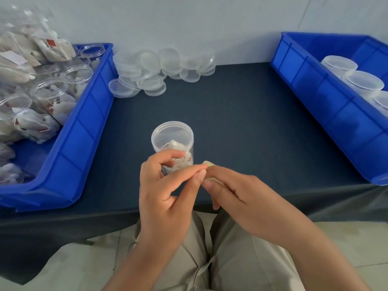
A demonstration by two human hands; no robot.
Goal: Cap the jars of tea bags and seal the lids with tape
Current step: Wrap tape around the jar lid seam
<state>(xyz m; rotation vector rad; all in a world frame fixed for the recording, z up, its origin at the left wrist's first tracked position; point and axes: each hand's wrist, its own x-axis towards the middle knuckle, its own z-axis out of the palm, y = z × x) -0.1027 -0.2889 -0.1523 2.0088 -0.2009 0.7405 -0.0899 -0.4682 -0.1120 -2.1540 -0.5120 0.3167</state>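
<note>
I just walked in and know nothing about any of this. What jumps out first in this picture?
The left hand and right hand meet near the table's front edge. Together they pinch a small yellowish piece of tape beside a capped jar of tea bags. Blue bins flank them: the left bin is crammed with open jars, the right bin holds lidded jars, and a heap of clear lids sits by the wall.

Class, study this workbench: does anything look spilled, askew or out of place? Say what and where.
Nothing looks spilled or broken. The loose lids lie in an untidy heap at the back of the table, several tilted, and the open jars in the left bin sit jumbled. The capped jar in the middle stands upright.
</note>
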